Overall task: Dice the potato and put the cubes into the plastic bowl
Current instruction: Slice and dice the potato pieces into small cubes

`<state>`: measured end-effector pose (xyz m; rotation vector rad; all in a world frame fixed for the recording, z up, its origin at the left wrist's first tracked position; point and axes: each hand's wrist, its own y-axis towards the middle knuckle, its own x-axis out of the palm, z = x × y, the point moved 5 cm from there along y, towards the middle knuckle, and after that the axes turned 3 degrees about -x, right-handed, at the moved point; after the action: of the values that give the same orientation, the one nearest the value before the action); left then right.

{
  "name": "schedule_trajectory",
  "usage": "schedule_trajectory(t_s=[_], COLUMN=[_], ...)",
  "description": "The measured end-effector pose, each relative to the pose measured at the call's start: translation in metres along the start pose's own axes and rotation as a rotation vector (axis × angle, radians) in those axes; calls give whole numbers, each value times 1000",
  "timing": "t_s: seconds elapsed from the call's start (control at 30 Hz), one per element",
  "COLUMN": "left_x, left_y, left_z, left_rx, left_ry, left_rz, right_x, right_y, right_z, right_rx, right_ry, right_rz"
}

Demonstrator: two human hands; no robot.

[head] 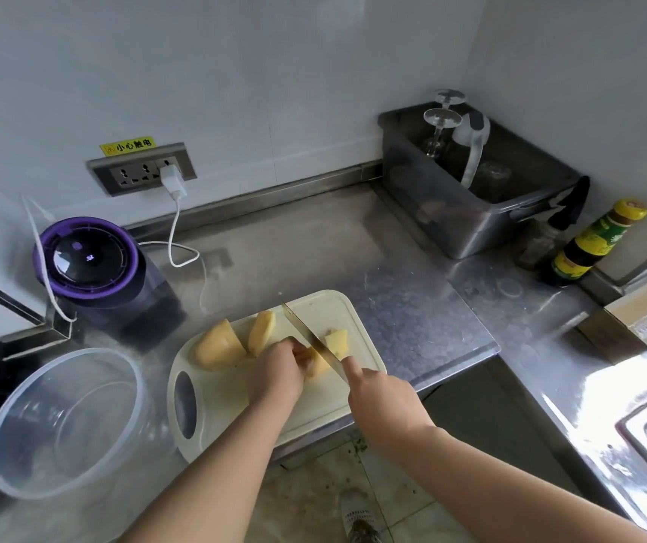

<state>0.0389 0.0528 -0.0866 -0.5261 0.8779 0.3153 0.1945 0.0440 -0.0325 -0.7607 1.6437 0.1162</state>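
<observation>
Plainly the first danger is to the left hand (278, 370), whose fingers curl down over the potato piece (316, 365) being cut, their tips just beside the blade of the knife (314, 339). If that damp, rounded piece rolls or slides, the edge could meet a fingertip. The right hand (384, 401) is wrapped round the handle, which it hides, with the forefinger laid straight along the back of the blade. Too hard a push from there could drive the cut crooked. The cutting board (235, 405) seems to reach or overhang the near edge of the counter (392, 307), so heavy pressure at that end might shift it.

All the pieces are peeled, pale yellow and moist-looking, and all lie on the board: a big chunk (220, 346) and a wedge (261, 333) left of the blade, a small block (337, 340) right of it. None looks diced yet, I judge. The board is smooth cream plastic with rounded corners and an oval grip hole. The plastic bowl (78, 352), clear, round and thin-walled, sits just left of the board, holding no cubes that I can see. The counter is dull, smeared steel.
</observation>
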Motion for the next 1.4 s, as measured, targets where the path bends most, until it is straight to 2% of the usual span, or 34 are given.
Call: schedule_trajectory(t_s=[0.23, 0.5, 0.73, 0.83, 0.93, 1.0, 1.03, 1.1, 1.17, 1.27, 1.4], left_x=[2, -3, -5, -8, -45, -73, -83, -90, -78, -46, -28], left_y=[2, -2, -3, 1, -1, -6, -7, -8, -6, 0, 15], left_z=[-1, -1, 1, -6, -3, 13, 24, 48, 71, 91, 95], left_rx=[-3, -13, 4, -23, 3, 131, 237, 484, 655, 648, 573], left_ry=[-39, 61, 74, -81, -256, -295, -286, -191, -6, 333, 676], left_rz=[-15, 15, -17, -49, 198, 359, 387, 329, 120, -213, -339], right_x=[6, 17, 14, 12, 10, 9, 9, 6, 1, -5, -8], right_y=[6, 15, 24, 30, 31, 31, 32, 35, 39, 44, 43], right_z=[0, 7, 12, 14, 15, 19, 21, 24, 26, 24, 24], right_rx=[-2, 24, 28, 14, 7, 21, 28, 29, 20, -1, -29], right_ry=[6, 37, 54, 47, 79, 149, 193, 265, 291, 217, 85], right_rz=[-28, -98, -42, -14, -18, -30, -38, -45, -39, -59, -81])
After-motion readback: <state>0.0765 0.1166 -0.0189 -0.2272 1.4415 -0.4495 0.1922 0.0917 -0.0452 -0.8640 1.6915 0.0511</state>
